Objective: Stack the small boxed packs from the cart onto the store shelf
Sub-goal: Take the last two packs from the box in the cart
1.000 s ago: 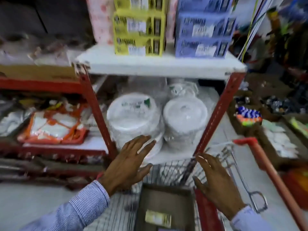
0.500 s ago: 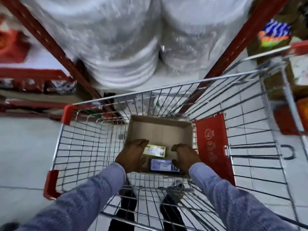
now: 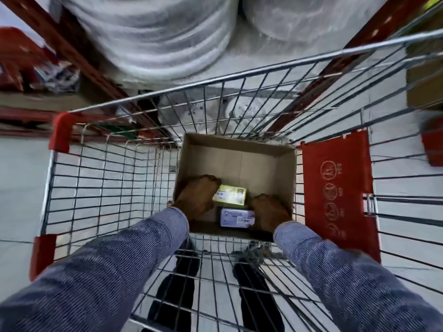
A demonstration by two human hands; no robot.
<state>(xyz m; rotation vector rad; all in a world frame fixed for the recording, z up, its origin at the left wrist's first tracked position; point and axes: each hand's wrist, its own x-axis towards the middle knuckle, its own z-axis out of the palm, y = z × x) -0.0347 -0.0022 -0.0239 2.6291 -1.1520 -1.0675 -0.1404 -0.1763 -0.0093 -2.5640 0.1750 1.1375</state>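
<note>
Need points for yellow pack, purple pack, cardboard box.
yellow pack (image 3: 231,194), head view, middle of its top face.
purple pack (image 3: 237,218), head view, middle of its top face.
cardboard box (image 3: 239,159), head view, bare inner far wall.

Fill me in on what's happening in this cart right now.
A person in striped blue sleeves is bent over a wire shopping cart, both hands down inside an open cardboard box on its floor. The left hand touches the left end of a yellow pack; the right hand sits beside a pale blue pack. Neither pack looks lifted. Wrapped white plates sit on the red shelving ahead.
</note>
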